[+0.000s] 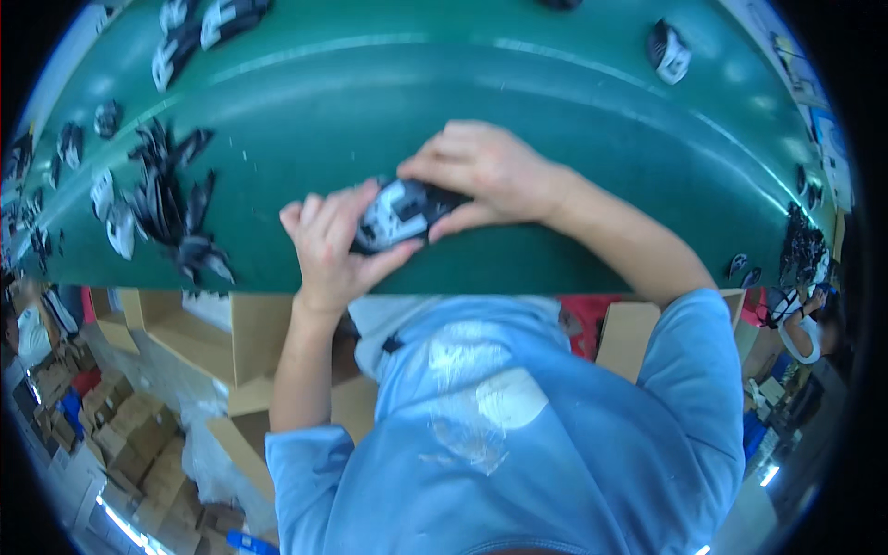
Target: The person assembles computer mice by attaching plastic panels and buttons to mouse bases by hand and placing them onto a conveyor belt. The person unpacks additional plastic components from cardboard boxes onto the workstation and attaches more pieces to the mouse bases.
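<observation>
Both of my hands grip one small part (392,218), rounded, with a pale grey moulded face and a black end, just above the green table. My left hand (326,242) pinches its grey left end between thumb and fingers. Over the black right end my right hand (490,176) is closed, thumb below and fingers above, covering much of that side. The exact kind of part cannot be made out. To the left of my left hand lies a heap of thin black pieces (165,199), with a pale grey shell (120,229) beside it.
The green tabletop (351,102) curves across the view. More black-and-grey parts (222,20) lie at the far left, and another one (668,53) at the far right. A bundle of black pieces (803,245) sits at the right edge. Open cardboard boxes (199,333) stand below the table's near edge.
</observation>
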The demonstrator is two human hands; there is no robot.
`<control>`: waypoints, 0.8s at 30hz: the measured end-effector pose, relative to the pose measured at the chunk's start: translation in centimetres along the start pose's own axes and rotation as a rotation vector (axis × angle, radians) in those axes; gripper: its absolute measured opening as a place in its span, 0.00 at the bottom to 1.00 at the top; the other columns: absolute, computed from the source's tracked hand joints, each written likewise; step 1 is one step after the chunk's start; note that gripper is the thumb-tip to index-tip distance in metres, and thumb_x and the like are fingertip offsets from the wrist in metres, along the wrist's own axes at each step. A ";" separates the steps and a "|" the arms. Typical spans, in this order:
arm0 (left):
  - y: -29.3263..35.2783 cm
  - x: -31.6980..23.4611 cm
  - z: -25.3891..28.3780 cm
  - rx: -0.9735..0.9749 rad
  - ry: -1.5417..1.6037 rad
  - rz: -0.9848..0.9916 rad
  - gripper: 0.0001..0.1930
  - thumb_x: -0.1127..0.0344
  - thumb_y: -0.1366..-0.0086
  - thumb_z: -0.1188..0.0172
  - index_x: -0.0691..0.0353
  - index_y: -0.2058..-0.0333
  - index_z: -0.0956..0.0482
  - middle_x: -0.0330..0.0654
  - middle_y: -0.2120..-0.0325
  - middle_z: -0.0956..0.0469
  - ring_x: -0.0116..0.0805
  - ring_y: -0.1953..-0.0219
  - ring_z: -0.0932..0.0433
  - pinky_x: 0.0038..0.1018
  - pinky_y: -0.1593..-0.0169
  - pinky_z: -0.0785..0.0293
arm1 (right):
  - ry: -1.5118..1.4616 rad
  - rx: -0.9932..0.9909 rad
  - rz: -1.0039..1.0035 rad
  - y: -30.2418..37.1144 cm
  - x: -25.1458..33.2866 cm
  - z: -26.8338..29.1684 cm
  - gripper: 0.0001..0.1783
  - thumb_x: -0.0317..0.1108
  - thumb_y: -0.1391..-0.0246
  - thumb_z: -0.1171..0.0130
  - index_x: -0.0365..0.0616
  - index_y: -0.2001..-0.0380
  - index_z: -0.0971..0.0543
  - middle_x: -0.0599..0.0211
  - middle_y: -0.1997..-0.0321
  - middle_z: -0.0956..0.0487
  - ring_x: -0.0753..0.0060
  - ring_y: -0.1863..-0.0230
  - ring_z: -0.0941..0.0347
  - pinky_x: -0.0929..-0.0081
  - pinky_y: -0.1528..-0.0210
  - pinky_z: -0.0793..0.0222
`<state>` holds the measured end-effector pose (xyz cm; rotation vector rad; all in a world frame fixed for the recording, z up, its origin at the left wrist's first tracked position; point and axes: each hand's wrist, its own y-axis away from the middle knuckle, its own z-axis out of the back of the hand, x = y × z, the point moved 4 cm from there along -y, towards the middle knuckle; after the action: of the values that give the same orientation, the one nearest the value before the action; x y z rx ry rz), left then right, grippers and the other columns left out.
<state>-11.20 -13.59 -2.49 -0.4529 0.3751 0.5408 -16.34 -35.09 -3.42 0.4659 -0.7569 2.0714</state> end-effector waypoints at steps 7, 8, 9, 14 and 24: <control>-1.0 -0.5 1.4 -0.063 0.324 -0.029 0.41 0.45 0.65 0.20 0.66 0.54 0.20 0.51 0.52 0.19 0.47 0.52 0.25 0.39 0.44 0.34 | -0.322 -0.216 -0.174 1.0 2.3 0.7 0.38 0.54 0.59 0.22 0.40 0.50 0.21 0.58 0.56 0.19 0.57 0.55 0.24 0.64 0.50 0.28; -1.3 -1.0 1.9 -0.064 0.361 -0.035 0.39 0.48 0.64 0.20 0.66 0.55 0.20 0.50 0.53 0.18 0.46 0.54 0.24 0.39 0.49 0.29 | -0.339 -0.212 -0.167 1.3 2.9 0.3 0.38 0.54 0.59 0.22 0.40 0.50 0.21 0.58 0.56 0.19 0.57 0.55 0.24 0.64 0.50 0.28; -1.5 -0.8 1.7 -0.052 0.466 0.007 0.38 0.49 0.64 0.19 0.66 0.55 0.20 0.49 0.54 0.18 0.45 0.56 0.23 0.38 0.50 0.27 | -0.441 -0.244 -0.243 1.2 2.9 0.0 0.37 0.53 0.58 0.22 0.40 0.50 0.21 0.58 0.56 0.19 0.56 0.55 0.24 0.64 0.51 0.28; -1.6 -1.1 3.0 0.001 0.475 0.070 0.34 0.53 0.64 0.19 0.66 0.59 0.19 0.48 0.60 0.16 0.42 0.61 0.20 0.34 0.55 0.24 | -0.793 -0.316 -0.365 1.5 2.8 -2.0 0.39 0.47 0.58 0.21 0.38 0.45 0.23 0.59 0.53 0.19 0.61 0.53 0.21 0.67 0.49 0.27; -0.3 0.5 2.9 -0.163 0.669 0.338 0.55 0.47 0.52 0.23 0.67 0.31 0.40 0.49 0.31 0.38 0.45 0.35 0.34 0.39 0.38 0.35 | -0.042 -0.663 -0.304 -1.9 -0.4 5.9 0.38 0.56 0.60 0.23 0.39 0.52 0.20 0.57 0.56 0.18 0.53 0.55 0.25 0.61 0.48 0.30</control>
<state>-9.94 -12.19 -0.23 -0.7335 1.0673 0.7448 -14.21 -38.39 1.39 0.2273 -1.2476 1.4249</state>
